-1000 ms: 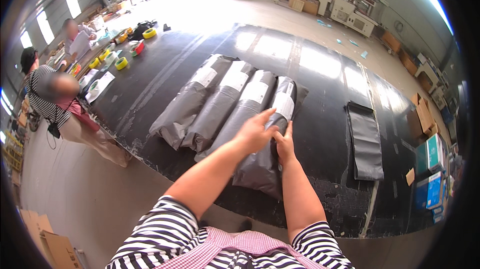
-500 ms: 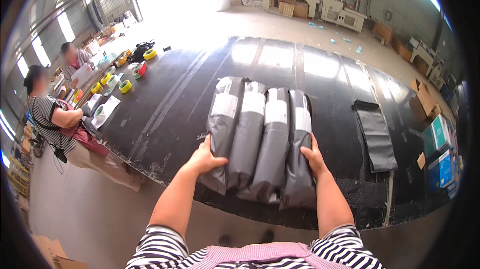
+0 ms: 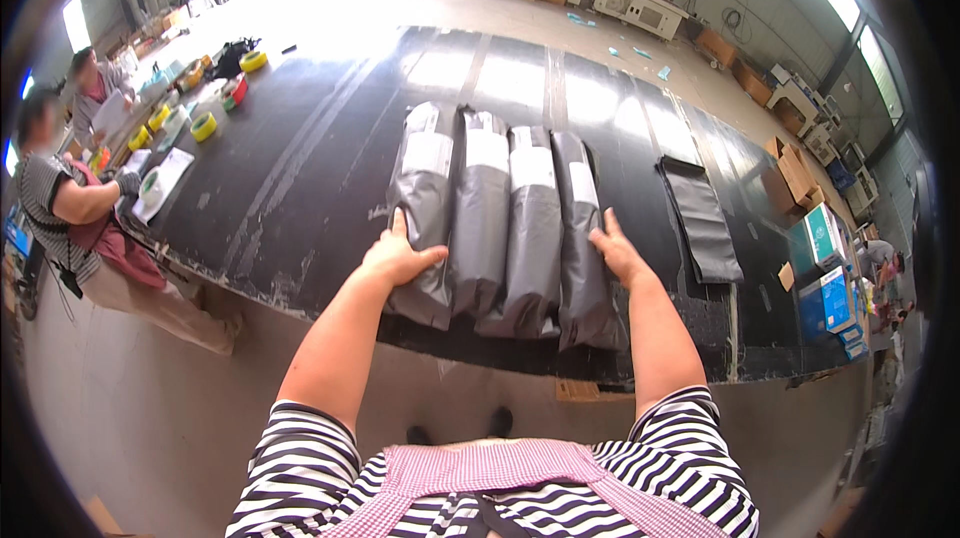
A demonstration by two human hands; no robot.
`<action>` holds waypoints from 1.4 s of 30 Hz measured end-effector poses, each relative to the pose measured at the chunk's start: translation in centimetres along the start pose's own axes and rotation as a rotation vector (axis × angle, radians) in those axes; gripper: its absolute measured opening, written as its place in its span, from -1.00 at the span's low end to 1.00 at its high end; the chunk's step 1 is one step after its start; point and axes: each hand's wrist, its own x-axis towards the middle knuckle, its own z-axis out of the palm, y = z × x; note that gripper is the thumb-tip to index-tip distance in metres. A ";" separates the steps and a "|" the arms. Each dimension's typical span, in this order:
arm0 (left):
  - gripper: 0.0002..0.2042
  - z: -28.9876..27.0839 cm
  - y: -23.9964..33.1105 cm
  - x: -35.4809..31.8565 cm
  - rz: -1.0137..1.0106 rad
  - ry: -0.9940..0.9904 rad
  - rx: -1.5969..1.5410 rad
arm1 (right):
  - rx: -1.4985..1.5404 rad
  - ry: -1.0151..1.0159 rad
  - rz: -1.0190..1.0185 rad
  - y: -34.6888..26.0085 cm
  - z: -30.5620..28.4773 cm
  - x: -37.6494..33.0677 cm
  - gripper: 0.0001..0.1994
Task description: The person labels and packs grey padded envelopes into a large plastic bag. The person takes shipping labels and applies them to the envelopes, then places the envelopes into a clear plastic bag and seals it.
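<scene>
We've got left hand (image 3: 400, 258) and right hand (image 3: 617, 253) flat, open (nothing gripped) against the grey parcels (image 3: 505, 223), squeezing them together.

4 glossy grey plastic mailer bags (image 3: 505, 228) lie on a shiny black table (image 3: 300, 178).

Two hands press a row of four grey bagged parcels together on a black counter.

The left hand (image 3: 400, 258) lies flat on the leftmost parcel (image 3: 425, 208); the right hand (image 3: 617, 253) pushes against the rightmost parcel (image 3: 583, 238). An empty grey bag (image 3: 702, 218) lies to the right on the counter (image 3: 300, 158).
</scene>
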 end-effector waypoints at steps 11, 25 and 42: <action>-0.73 12.3 -16.9 -20.6 0.355 0.233 -0.576 | -0.403 -0.491 -0.113 8.8 9.6 -31.1 -0.80; -0.63 45.8 -21.3 -37.6 -0.322 -0.376 -0.618 | -0.689 -0.840 -0.101 30.4 26.4 -14.0 -0.68; -0.71 48.2 -23.7 -38.6 -0.499 -0.130 -0.770 | -1.224 -0.030 0.156 30.2 44.4 6.6 -0.49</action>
